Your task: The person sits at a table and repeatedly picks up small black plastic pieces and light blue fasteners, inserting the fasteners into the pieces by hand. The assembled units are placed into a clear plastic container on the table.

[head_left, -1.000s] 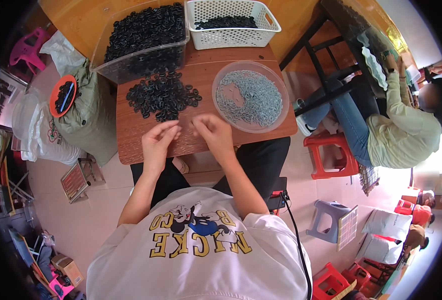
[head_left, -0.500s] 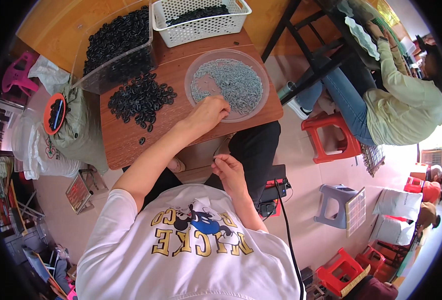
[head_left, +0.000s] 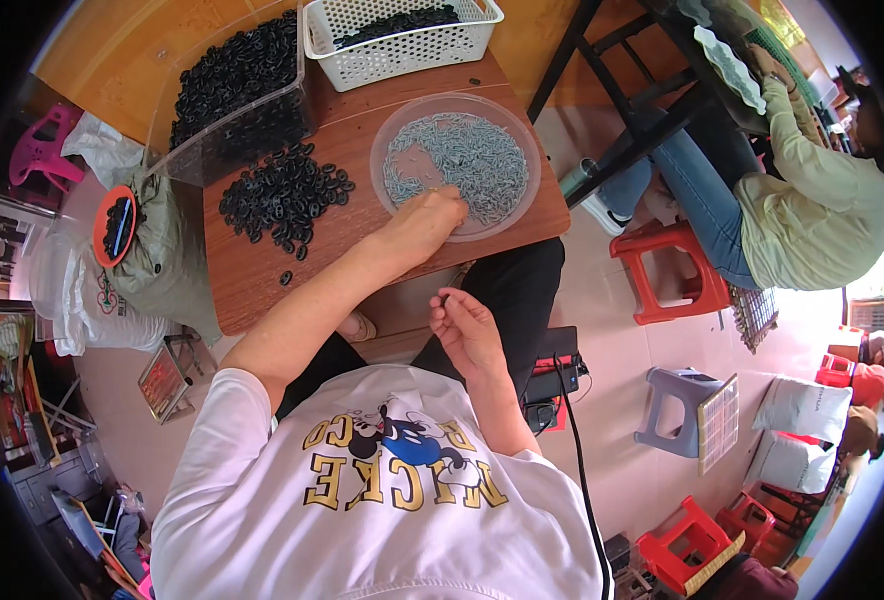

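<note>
My left hand (head_left: 428,224) reaches over the near rim of a round clear plastic tub (head_left: 378,205) of small silvery screws (head_left: 477,160). Its fingers curl down among the screws, and the fingertips are mostly hidden. Lower and to the right, my right hand (head_left: 470,328) is raised off the table's near edge, thumb and fingers pinched. A tiny dark piece seems to show at its fingertips, too small to name. Left of the tub lies a loose heap of black oval ring-like parts (head_left: 284,195), with one stray part (head_left: 286,277) nearer me.
The brown wooden table (head_left: 342,255) also bears a clear bin (head_left: 232,130) of black parts and a white perforated basket (head_left: 402,60). Left stands a sack (head_left: 167,260) with an orange dish (head_left: 102,255). A black cable (head_left: 572,450) runs at my right; a co-worker (head_left: 812,210) sits beyond.
My left hand has moved slightly right and stays at the tub's near side. The right hand has risen a little and turned, its fingers still pinched.
</note>
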`<state>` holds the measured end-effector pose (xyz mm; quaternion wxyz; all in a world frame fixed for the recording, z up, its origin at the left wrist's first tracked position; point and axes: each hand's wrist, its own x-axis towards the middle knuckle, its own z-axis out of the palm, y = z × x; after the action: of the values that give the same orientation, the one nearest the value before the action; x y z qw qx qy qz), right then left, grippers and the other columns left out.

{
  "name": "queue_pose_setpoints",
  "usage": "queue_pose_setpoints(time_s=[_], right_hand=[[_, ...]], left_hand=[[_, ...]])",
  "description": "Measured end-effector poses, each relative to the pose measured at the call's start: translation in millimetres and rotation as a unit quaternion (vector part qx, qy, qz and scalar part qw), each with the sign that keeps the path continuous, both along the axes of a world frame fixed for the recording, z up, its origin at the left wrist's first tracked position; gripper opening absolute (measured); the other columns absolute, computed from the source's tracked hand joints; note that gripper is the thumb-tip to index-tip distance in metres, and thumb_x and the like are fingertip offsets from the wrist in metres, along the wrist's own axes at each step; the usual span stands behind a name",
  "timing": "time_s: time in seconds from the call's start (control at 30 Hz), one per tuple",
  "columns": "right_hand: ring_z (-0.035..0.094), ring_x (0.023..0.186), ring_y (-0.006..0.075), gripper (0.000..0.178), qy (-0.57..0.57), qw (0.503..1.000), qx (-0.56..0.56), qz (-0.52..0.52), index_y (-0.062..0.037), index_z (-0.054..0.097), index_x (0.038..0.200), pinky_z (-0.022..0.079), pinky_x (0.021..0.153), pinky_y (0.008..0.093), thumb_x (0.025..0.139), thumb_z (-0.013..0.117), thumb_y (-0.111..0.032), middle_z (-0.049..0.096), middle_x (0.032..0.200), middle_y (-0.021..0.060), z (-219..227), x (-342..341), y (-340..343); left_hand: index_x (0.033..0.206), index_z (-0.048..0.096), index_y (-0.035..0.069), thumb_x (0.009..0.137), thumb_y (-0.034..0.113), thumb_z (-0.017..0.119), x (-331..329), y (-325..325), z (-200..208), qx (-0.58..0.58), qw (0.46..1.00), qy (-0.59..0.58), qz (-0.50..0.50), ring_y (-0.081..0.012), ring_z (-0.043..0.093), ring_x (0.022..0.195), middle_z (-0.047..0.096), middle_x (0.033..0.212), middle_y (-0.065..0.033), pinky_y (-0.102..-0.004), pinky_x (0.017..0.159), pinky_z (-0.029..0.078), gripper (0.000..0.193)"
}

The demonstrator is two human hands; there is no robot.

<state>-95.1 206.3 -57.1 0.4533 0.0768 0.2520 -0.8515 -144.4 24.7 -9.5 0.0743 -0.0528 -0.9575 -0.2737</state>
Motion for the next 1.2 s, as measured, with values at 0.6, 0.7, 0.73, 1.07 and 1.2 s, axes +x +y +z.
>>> queue_pose_setpoints(time_s=[0.6, 0.7, 0.73, 1.07, 1.2], right_hand=[[0.053, 0.069, 0.0097, 0.01, 0.119, 0.993, 0.011, -0.015, -0.001, 0.058, 0.098, 0.044, 0.063, 0.0211, 0.089, 0.055, -0.004, 0.061, 0.087, 0.0067, 46, -21, -42], [0.055, 0.071, 0.0101, 0.011, 0.131, 0.99, 0.042, 0.015, 0.0, 0.059, 0.097, 0.045, 0.064, 0.0203, 0.086, 0.057, 0.0, 0.062, 0.087, 0.0075, 56, -17, -60], [0.056, 0.071, 0.0104, 0.011, 0.14, 0.988, 0.059, 0.026, 0.0001, 0.059, 0.097, 0.045, 0.065, 0.0201, 0.086, 0.058, 0.0, 0.063, 0.087, 0.0078, 60, -14, -66], [0.056, 0.07, 0.0078, 0.012, 0.295, 0.941, 0.161, 0.029, 0.0011, 0.064, 0.092, 0.044, 0.063, 0.0186, 0.08, 0.064, 0.001, 0.065, 0.083, 0.005, 64, 5, -91], [0.055, 0.067, 0.0066, 0.01, 0.335, 0.92, 0.199, 0.042, 0.0019, 0.065, 0.089, 0.042, 0.06, 0.018, 0.079, 0.065, 0.0, 0.065, 0.079, 0.0048, 69, 7, -91]], left_hand=[[0.102, 0.06, -0.002, 0.087, 0.007, 0.058, 92, -24, 17, 0.735, 0.655, -0.091, 0.146, -0.0099, 0.056, 0.074, 0.061, 0.086, -0.0049, -0.0205, 0.066, 0.047, 0.017], [0.098, 0.062, 0.0, 0.087, 0.005, 0.058, 120, -23, 13, 0.805, 0.568, -0.059, 0.158, -0.01, 0.058, 0.073, 0.063, 0.087, -0.0053, -0.0208, 0.066, 0.049, 0.013], [0.096, 0.062, 0.0, 0.086, 0.004, 0.059, 127, -23, 12, 0.816, 0.554, -0.042, 0.162, -0.0102, 0.058, 0.074, 0.064, 0.087, -0.0056, -0.0209, 0.066, 0.049, 0.011], [0.09, 0.063, 0.003, 0.083, 0.001, 0.061, 150, -25, 9, 0.844, 0.501, 0.052, 0.185, -0.0118, 0.062, 0.079, 0.065, 0.088, -0.0069, -0.0217, 0.067, 0.05, 0.008], [0.091, 0.062, 0.003, 0.082, 0.0, 0.061, 150, -24, 7, 0.844, 0.501, 0.052, 0.185, -0.0139, 0.062, 0.08, 0.065, 0.088, -0.0075, -0.0243, 0.07, 0.05, 0.009]])
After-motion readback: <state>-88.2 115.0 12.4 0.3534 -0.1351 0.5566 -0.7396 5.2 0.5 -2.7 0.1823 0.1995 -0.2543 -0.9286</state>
